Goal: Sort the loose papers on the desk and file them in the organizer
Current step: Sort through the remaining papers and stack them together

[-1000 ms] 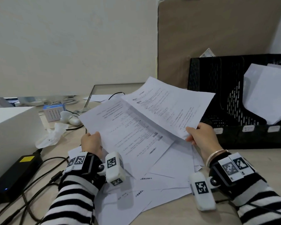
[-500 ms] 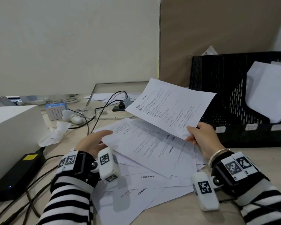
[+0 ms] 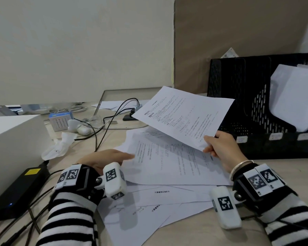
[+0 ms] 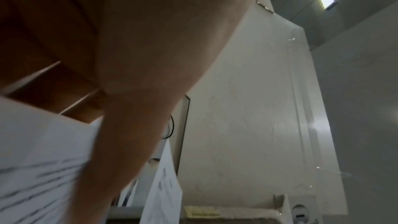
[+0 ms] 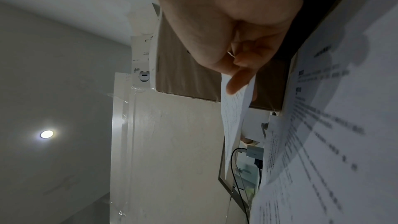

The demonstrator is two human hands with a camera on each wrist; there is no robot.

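Observation:
My right hand (image 3: 219, 148) pinches the near corner of one printed sheet (image 3: 183, 116) and holds it tilted above the desk; the right wrist view shows the thumb and fingers (image 5: 239, 81) on the held sheet's edge (image 5: 232, 117). Below it a loose pile of printed papers (image 3: 167, 166) lies spread on the desk. My left hand (image 3: 105, 157) lies flat with straight fingers at the pile's left edge, touching the top sheet. The black mesh organizer (image 3: 247, 103) stands at the back right, with white papers (image 3: 295, 96) in a right compartment.
A white box (image 3: 12, 139) stands at the left, a black power brick (image 3: 20, 189) and cables (image 3: 100, 132) beside it. A crumpled tissue (image 3: 59, 146), a small blue-topped box (image 3: 60, 121) and a monitor stand (image 3: 114, 96) lie behind the pile. A brown board (image 3: 238, 32) backs the organizer.
My left hand let go of the second sheet, which dropped onto the pile, and now lies flat beside it. My right hand kept its sheet raised.

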